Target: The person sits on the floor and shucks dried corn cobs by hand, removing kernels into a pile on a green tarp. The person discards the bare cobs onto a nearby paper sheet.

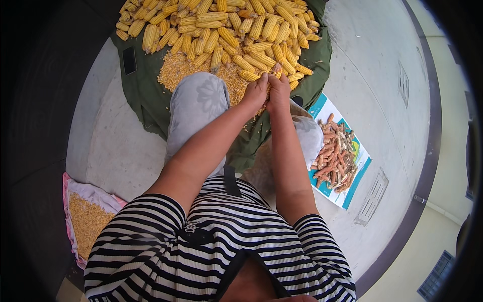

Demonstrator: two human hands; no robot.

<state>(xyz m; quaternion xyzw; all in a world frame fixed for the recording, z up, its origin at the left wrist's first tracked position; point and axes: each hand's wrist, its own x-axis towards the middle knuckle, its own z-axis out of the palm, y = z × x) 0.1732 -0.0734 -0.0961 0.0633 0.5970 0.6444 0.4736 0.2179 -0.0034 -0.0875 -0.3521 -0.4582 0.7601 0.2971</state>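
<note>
Between my knees and the corn pile, both hands meet around one ear of corn point(276, 70). Its tip sticks up past the fingers, while the lower part is hidden. My left hand point(255, 92) is closed against the ear from the left side. Wrapped round it from the right is my right hand point(278, 91). Beyond them, a heap of yellow ears of corn point(226, 30) covers the far side of a dark green cloth point(146, 105). Loose kernels point(176, 73) lie in front of the heap, spreading beneath my hands.
Right of my knee, bare reddish cobs point(334, 156) are piled on a white and teal sheet point(347, 199). At lower left, more kernels point(88, 219) rest on a pink-edged cloth point(100, 196). A dark flat rectangle point(129, 60) lies on the green cloth. Grates point(372, 196) mark the pale floor.
</note>
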